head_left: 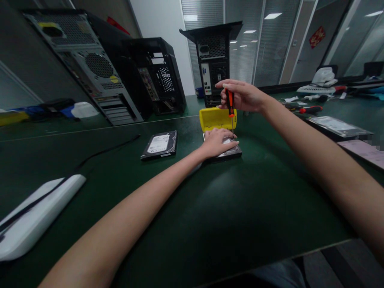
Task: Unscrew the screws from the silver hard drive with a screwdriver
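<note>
Two hands (215,143) (243,97), screwdriver (230,102) at hard drive (231,153), table edge (300,253) well apart

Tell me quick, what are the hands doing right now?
Left hand: open, resting on the hard disk drive.
Right hand: closed on the orange-and-black screwdriver, its shaft pointing down at the drive.

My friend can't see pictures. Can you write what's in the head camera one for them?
A person's left hand rests on a hard drive on a green table, while the right hand holds an orange-and-black screwdriver pointing down at it. A yellow box sits just behind; another drive lies to the left, with computer towers at the back.
</note>
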{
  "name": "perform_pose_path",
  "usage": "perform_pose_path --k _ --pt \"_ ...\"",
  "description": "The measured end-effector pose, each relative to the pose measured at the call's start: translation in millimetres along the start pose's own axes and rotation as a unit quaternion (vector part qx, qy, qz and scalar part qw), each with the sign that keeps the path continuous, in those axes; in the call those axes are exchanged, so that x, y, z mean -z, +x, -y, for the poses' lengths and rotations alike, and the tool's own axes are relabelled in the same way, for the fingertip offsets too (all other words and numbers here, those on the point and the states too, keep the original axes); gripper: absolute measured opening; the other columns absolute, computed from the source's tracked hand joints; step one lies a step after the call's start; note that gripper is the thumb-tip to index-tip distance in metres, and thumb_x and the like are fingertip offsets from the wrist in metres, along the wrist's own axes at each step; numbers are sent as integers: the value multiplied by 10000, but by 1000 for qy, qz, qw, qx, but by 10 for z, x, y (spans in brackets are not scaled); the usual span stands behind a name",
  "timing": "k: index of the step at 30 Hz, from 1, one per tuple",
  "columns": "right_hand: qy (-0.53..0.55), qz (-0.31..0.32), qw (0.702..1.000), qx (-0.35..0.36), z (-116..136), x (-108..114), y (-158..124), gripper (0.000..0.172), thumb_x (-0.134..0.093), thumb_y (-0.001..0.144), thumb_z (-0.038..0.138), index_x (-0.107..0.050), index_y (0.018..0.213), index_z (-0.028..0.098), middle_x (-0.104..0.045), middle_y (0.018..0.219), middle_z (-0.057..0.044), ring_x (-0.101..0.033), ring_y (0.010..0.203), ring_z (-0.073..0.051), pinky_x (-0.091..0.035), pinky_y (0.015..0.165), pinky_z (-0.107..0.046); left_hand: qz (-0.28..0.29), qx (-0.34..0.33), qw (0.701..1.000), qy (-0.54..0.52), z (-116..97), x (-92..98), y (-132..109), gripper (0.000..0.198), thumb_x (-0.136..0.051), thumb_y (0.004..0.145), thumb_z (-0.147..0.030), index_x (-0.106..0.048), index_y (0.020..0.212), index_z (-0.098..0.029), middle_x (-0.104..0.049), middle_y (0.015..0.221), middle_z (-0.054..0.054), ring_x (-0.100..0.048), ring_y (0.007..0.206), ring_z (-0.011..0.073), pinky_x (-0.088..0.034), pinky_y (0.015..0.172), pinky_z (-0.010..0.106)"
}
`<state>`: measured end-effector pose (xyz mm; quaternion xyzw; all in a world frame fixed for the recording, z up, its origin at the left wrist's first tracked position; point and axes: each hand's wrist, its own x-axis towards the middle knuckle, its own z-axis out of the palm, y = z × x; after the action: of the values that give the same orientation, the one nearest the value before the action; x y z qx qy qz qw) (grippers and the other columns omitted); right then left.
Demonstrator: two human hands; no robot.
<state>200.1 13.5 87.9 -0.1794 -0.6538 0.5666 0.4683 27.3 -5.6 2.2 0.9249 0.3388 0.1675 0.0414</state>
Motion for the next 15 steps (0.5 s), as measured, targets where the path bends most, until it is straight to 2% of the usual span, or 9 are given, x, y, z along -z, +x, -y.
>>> perform_pose_path --k 4,8,15 --pt "8 7 1000 -5 -4 -25 -8 111 -602 845 200 -546 931 158 -566 691 42 -574 659 -75 -539 761 -285 -9 -7 1000 6 26 -28 7 409 -460 869 -563 -644 1129 -306 -599 1250 7 -470 1126 287 -317 868 416" --pt "3 14 1000 -10 -3 -29 -7 146 -634 828 230 -502 842 171 -556 683 50 -570 648 -68 -541 754 -284 -4 -6 1000 4 21 -21 4 414 -456 870 -562 -641 1136 -304 -594 1257 10 -466 1127 290 -319 870 416" --pt "6 22 1000 -20 -14 -10 4 189 -631 839 270 -468 823 177 -505 621 72 -498 567 -45 -530 732 -263 2 -3 1000 0 17 -11 5 418 -451 867 -566 -638 1140 -310 -587 1263 9 -451 1133 290 -307 888 420"
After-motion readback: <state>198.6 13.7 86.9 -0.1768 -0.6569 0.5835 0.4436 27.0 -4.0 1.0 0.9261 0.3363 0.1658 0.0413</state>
